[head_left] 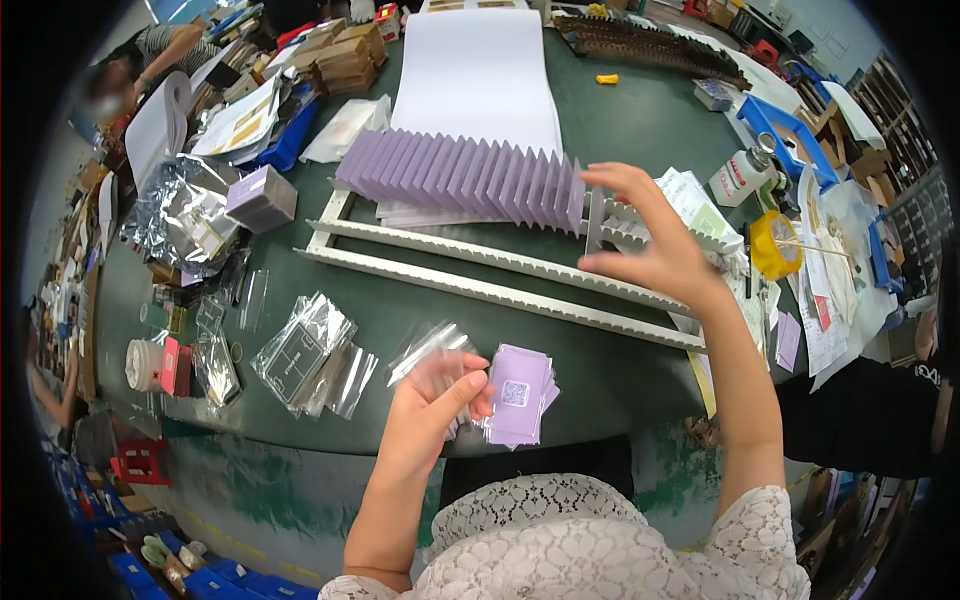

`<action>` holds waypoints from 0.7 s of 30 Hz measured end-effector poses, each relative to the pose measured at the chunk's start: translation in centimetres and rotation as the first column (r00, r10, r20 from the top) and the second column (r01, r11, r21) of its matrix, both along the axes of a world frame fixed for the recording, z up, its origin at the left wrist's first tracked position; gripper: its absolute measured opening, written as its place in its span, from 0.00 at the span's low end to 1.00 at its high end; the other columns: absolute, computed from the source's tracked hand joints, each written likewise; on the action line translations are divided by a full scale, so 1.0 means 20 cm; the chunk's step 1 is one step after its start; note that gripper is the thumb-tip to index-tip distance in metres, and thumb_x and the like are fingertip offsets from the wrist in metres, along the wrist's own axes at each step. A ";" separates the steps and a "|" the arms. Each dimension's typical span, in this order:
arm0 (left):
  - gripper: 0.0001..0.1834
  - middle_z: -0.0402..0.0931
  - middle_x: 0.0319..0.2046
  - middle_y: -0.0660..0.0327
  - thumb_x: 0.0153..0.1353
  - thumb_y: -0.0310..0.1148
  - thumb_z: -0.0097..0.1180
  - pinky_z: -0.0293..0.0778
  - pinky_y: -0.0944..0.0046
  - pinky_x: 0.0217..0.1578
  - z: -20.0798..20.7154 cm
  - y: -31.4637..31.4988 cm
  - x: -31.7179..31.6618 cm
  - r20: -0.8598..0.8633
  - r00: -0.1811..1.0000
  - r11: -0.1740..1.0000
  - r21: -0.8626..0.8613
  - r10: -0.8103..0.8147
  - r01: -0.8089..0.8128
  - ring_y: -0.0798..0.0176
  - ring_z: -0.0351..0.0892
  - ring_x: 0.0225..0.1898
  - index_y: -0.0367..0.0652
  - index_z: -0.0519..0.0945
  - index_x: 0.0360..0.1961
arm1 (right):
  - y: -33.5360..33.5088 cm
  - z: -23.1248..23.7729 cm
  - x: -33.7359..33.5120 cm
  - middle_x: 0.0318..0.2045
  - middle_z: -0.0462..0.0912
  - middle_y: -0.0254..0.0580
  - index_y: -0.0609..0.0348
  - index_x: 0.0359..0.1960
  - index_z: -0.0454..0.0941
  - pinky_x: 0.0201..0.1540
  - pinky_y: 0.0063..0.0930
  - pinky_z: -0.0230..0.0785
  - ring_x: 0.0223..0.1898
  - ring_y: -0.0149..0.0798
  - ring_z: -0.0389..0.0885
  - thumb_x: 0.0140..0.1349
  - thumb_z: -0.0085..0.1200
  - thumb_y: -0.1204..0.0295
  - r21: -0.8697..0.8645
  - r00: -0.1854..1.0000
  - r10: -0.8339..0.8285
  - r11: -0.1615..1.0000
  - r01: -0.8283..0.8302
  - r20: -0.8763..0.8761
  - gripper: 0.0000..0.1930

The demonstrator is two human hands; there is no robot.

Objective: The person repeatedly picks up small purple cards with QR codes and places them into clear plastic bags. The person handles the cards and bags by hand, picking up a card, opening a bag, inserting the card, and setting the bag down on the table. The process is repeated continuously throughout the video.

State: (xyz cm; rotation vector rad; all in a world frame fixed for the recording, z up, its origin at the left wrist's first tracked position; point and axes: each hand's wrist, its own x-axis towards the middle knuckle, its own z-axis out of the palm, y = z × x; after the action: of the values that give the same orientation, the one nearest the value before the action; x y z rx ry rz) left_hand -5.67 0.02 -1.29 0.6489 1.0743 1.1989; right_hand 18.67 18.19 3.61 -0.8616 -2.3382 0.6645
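My left hand (440, 405), fingers curled, grips a clear plastic sleeve (432, 352) near the table's front edge. Just right of it lies a small stack of purple cards (518, 393) with a square printed code on top. My right hand (655, 235) reaches over the white slotted rack (480, 265). Between its thumb and fingertips a thin card (594, 222) stands upright, spanned edge to edge at the right end of a row. That row of purple cards (460, 180) stands tilted, evenly spaced, across the rack's back rails.
Clear packets (305, 355) lie left of my left hand. A purple box (262, 198) stands beside a crumpled plastic bag (185, 215). Beyond the rack rests a large white sheet (478, 75). A bottle (738, 175) and yellow tape roll (775, 245) stand at right.
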 end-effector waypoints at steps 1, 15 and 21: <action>0.11 0.77 0.26 0.58 0.61 0.28 0.57 0.72 0.70 0.29 0.00 0.01 0.01 -0.020 1.000 1.000 -0.004 -0.010 0.010 0.67 0.77 0.28 0.36 0.75 0.43 | -0.09 -0.02 0.00 0.64 0.62 0.48 0.51 0.62 0.62 0.65 0.38 0.55 0.66 0.46 0.61 0.44 0.72 0.68 -0.046 0.996 0.040 0.998 -0.043 -0.074 0.42; 0.14 0.78 0.30 0.60 0.59 0.24 0.61 0.69 0.74 0.26 0.03 0.03 0.08 0.000 0.998 0.997 -0.045 -0.063 0.063 0.71 0.77 0.26 0.36 0.74 0.45 | -0.56 -0.23 -0.09 0.54 0.74 0.43 0.54 0.53 0.75 0.54 0.35 0.69 0.54 0.46 0.74 0.45 0.61 0.84 -0.026 0.972 -0.050 0.999 0.046 -0.229 0.29; 0.19 0.80 0.39 0.53 0.63 0.30 0.57 0.73 0.68 0.31 -0.02 0.04 0.06 0.276 0.959 0.996 -0.082 0.064 -0.043 0.66 0.80 0.29 0.32 0.73 0.53 | -0.55 -0.28 -0.07 0.41 0.81 0.42 0.60 0.44 0.79 0.44 0.29 0.73 0.40 0.40 0.82 0.52 0.60 0.81 -0.037 0.944 -0.158 0.987 0.154 -0.289 0.16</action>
State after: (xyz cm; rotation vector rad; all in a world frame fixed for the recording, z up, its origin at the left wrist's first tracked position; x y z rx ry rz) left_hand -4.37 0.87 -1.62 0.3808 0.8981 1.2486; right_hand 17.23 7.26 -2.08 -0.8802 -1.9828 0.6903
